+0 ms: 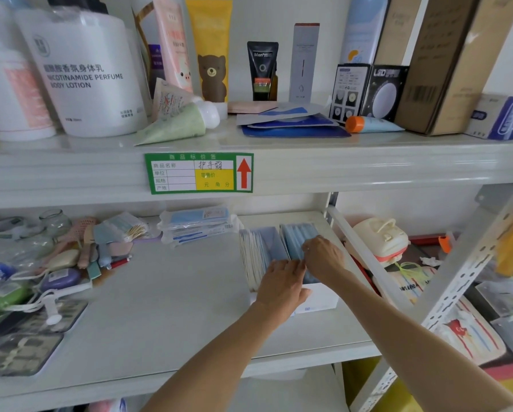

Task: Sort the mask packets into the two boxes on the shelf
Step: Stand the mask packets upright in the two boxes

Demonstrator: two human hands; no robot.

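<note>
Here, on the lower shelf [160, 292], a loose stack of mask packets [195, 226] is seen lying flat toward the back, long axis running left to right, well apart from the hands. To its right, two boxes are set side by side against the shelf's right upright. The left box [253, 257] is filled with pale packets stood on edge, their faces turned sideways and their long axis running front to back. The right box [317, 298] holds blue packets [294, 239] stood the same way.

The left hand [280, 285] is laid over the near end of the boxes, fingers curled down among the packet edges; whether a packet is pinched cannot be told. The right hand [323, 257] is reached into the right box, fingers bent onto the tops of the blue packets; a firm grip cannot be confirmed either.

The step in hand is judged to be seating or straightening packets already in the right box. The flat stack is not yet sorted, so the next move would call for a reach back and left, and each packet taken would need turning upright, edge down, before being slid in.
</note>
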